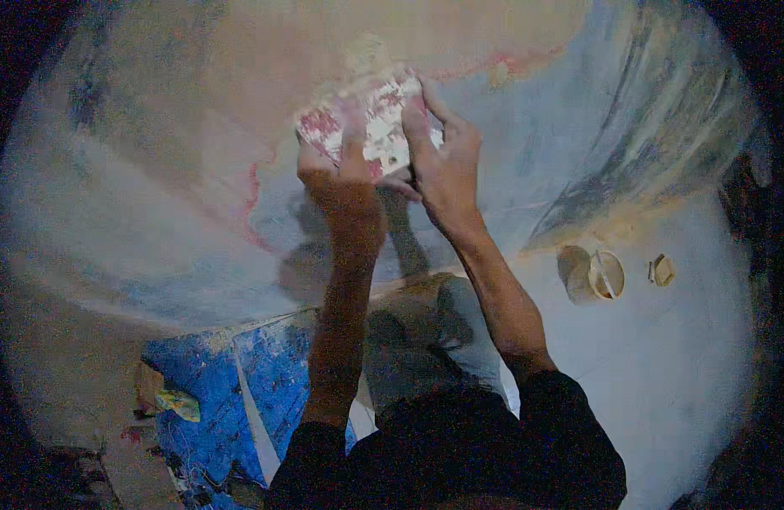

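Both my hands are raised in front of me, at the upper middle of the head view. Between them is a flat, bright white piece with red patches (382, 127), tilted, its left end lower than its upper right corner. I cannot make out whether it is a packet, a card or a folded cloth. My left hand (336, 166) grips its lower left part, thumb on the near face. On the right side my right hand (447, 161) closes round the edge, with the thumb across the face and fingers behind. Blur and glare hide the finer detail.
Below spreads a large pale surface (196, 246) stained grey, blue and red. A round yellowish dish (607, 274) with a pale strip across it lies at the right, beside a small hexagonal object (663, 270). At the lower left are a blue sheet (205, 391) and a yellow-green packet (180, 404).
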`<state>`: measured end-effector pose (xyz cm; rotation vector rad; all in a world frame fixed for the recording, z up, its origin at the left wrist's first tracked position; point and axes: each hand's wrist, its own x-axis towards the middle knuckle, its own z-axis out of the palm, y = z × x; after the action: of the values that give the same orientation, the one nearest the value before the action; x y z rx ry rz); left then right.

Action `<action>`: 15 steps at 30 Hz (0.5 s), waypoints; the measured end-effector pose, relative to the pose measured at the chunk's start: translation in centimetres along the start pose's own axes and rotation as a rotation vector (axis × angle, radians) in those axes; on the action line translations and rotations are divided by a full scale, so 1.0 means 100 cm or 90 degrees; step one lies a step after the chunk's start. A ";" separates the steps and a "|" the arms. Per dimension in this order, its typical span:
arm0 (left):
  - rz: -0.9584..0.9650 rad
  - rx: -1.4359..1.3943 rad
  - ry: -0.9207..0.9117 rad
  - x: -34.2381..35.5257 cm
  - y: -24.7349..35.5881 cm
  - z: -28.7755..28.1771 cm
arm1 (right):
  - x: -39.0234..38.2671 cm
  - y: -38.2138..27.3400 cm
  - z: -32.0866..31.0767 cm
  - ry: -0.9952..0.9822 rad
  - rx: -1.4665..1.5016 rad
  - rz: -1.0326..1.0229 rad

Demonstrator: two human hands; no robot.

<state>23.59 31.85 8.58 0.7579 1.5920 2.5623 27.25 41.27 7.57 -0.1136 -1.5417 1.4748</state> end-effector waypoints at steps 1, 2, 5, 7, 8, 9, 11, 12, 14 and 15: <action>0.067 0.090 0.028 -0.003 -0.007 -0.001 | -0.007 -0.003 -0.004 0.001 -0.072 -0.005; 0.134 0.180 0.057 -0.003 -0.011 -0.003 | -0.011 -0.005 -0.005 0.003 -0.143 -0.010; 0.073 0.073 0.044 0.003 0.000 -0.002 | -0.013 -0.002 0.002 0.048 -0.151 -0.019; 0.001 -0.033 0.030 0.004 0.012 0.002 | -0.006 -0.018 0.005 0.048 -0.113 -0.016; -0.038 -0.086 0.024 0.002 0.013 0.001 | -0.004 -0.025 0.006 0.048 -0.078 -0.011; -0.042 -0.084 0.026 0.000 0.010 0.002 | -0.005 -0.015 0.003 0.048 -0.079 -0.006; -0.045 0.017 0.113 -0.005 0.007 0.009 | -0.005 0.000 -0.002 0.039 -0.070 0.025; -0.045 0.016 0.110 -0.006 0.005 0.010 | -0.008 0.005 -0.007 0.041 -0.071 0.024; -0.076 0.023 0.164 -0.005 -0.002 0.000 | -0.013 -0.001 -0.002 0.008 -0.085 -0.009; -0.075 0.023 0.165 0.003 -0.014 -0.009 | -0.009 0.000 -0.001 0.006 -0.084 -0.010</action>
<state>22.64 31.84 7.20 0.3311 1.6967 2.6402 27.79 40.73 7.00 -0.1853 -1.6276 1.3580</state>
